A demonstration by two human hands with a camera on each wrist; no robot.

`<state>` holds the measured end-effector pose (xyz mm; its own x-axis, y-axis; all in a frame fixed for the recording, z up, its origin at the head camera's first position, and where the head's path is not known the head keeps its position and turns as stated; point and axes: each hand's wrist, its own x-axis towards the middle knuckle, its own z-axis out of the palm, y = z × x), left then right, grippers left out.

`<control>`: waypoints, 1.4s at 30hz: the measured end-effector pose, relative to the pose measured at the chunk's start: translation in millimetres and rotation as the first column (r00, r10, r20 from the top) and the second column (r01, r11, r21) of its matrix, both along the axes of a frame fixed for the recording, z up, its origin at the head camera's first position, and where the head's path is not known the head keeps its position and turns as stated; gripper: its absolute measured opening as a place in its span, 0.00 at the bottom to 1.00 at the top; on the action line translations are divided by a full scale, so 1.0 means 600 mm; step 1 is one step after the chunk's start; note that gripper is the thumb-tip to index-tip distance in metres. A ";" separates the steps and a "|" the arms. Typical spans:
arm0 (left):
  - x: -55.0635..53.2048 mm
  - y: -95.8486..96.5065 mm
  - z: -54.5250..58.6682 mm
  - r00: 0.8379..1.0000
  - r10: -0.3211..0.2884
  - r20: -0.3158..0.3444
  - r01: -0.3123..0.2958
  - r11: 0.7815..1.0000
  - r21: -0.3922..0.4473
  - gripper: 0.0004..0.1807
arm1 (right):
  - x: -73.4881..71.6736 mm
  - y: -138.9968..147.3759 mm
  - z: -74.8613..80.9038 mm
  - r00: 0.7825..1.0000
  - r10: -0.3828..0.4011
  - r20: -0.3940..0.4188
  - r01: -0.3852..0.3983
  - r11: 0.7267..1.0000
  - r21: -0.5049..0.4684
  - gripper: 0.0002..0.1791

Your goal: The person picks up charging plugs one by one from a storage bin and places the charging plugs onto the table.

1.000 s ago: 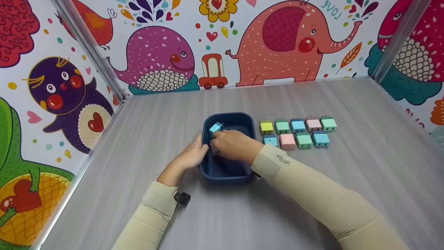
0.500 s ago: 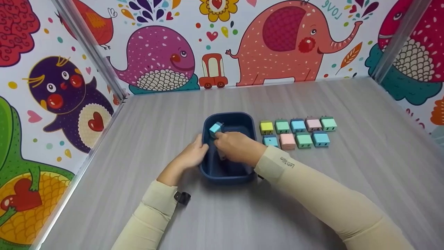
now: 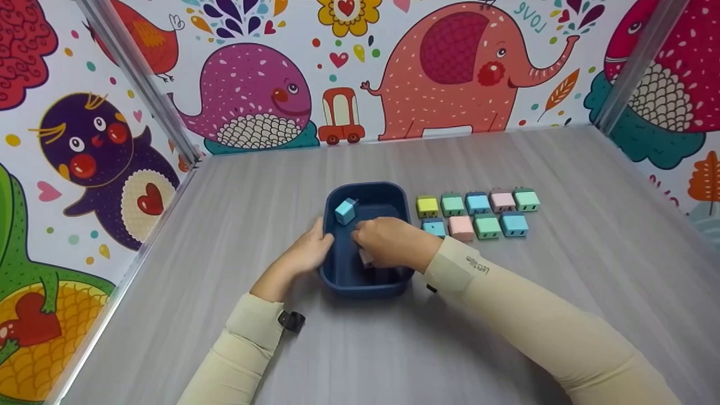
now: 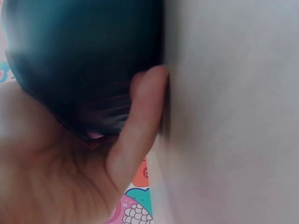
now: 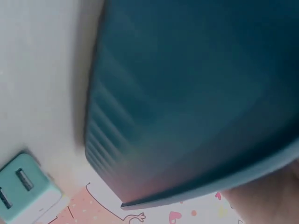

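Note:
A dark blue bin (image 3: 365, 291) stands on the table. My left hand (image 3: 308, 247) holds its left wall; the left wrist view shows a finger (image 4: 147, 105) along the outside, low by the table. Inside the bin's far left corner, a light blue USB charger (image 3: 345, 212) lies tilted, its prongs toward the back right. My right hand (image 3: 388, 242) reaches into the bin, fingers curled round a small pale block (image 3: 367, 259), apparently another charger, mostly hidden by the hand. In the right wrist view the bin's outer wall (image 5: 187, 93) covers nearly all of this hand.
Right of the bin, several USB chargers stand in two rows, among them a yellow one (image 3: 427, 206), a pink one (image 3: 460, 227) and a blue one (image 3: 514, 224). Cartoon-printed walls (image 3: 450, 67) border the table at the back and sides.
My right hand has drawn away from the light blue charger, toward the right and nearer me, with the pale block. The light blue charger stays in the corner. My left hand keeps its place.

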<state>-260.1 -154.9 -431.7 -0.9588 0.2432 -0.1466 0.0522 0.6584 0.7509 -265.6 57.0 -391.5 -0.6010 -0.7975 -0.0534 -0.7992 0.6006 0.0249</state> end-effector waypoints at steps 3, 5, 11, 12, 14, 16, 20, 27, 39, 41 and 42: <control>0.000 0.000 -0.001 1.000 0.007 0.010 -0.007 1.000 0.009 0.29 | -0.002 0.004 -0.001 1.000 -0.006 0.022 0.006 1.000 0.010 0.16; 0.000 0.000 -0.001 1.000 0.006 0.011 -0.006 1.000 0.009 0.29 | -0.003 0.006 -0.001 0.999 -0.009 0.038 0.009 1.000 0.012 0.17; 0.001 0.000 0.000 1.000 -0.001 -0.002 0.001 1.000 0.010 0.28 | -0.002 0.015 0.002 0.998 -0.001 0.066 0.001 1.000 -0.004 0.19; 0.000 0.000 0.000 1.000 -0.001 -0.002 0.001 1.000 0.013 0.29 | -0.002 0.018 0.004 0.998 0.002 0.063 -0.001 1.000 -0.014 0.20; 0.000 0.000 0.000 1.000 -0.002 -0.002 0.002 1.000 0.014 0.29 | 0.000 0.021 0.010 0.998 0.007 0.061 -0.005 0.999 -0.039 0.21; -0.001 -0.001 0.000 1.000 -0.002 0.002 0.002 1.000 0.011 0.29 | 0.002 0.025 0.017 0.999 0.018 0.049 -0.014 0.998 -0.069 0.21; 0.000 -0.001 0.000 1.000 0.002 0.007 -0.002 1.000 0.013 0.29 | 0.008 0.034 0.035 0.999 0.039 0.025 -0.035 0.989 -0.140 0.22; -0.001 -0.002 0.000 1.000 -0.006 0.008 0.006 1.000 0.000 0.30 | 0.019 0.064 0.070 0.999 0.026 -0.035 -0.034 0.968 -0.250 0.23; -0.002 -0.002 0.000 1.000 0.002 0.020 -0.001 1.000 -0.016 0.30 | 0.028 0.126 0.107 0.995 -0.103 -0.005 0.096 0.941 -0.325 0.25; -0.002 -0.001 0.000 1.000 0.003 0.019 -0.002 1.000 -0.017 0.30 | 0.028 0.139 0.112 0.993 -0.115 -0.011 0.105 0.935 -0.340 0.25; -0.002 -0.001 -0.001 1.000 0.003 0.018 -0.002 1.000 -0.018 0.30 | 0.027 0.146 0.114 0.993 -0.121 -0.013 0.110 0.932 -0.346 0.26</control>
